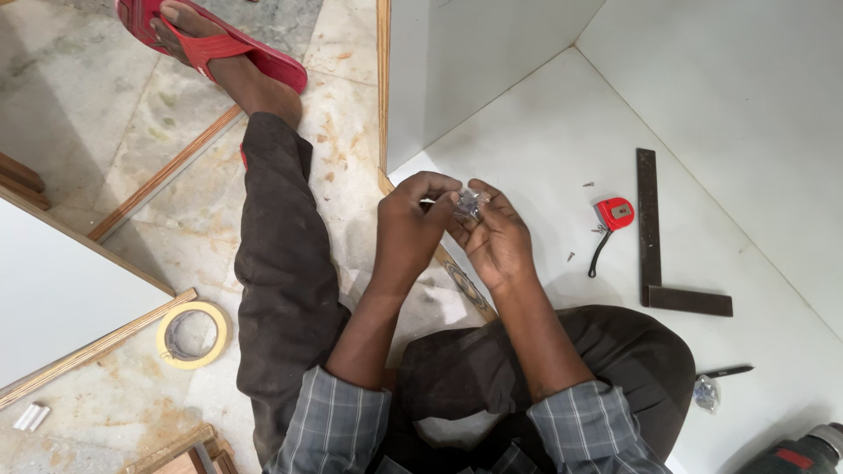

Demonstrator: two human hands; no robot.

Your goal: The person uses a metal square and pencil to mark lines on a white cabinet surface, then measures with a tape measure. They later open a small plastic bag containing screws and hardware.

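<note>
Both hands' fingers [439,189] pinching small clear bag [468,203] of metal hardware

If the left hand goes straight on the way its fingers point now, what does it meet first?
The left hand points right, so it would first meet the small shiny piece and then the right hand, which already touches it.

I am seeing open white panel [562,132] lying beyond my grip on the small clear packet [468,203], while to its right the red tape measure [615,213], loose screws [571,256] and steel square [654,246] are crowding the way, and my outstretched leg [281,228] is blocking the left.
</note>
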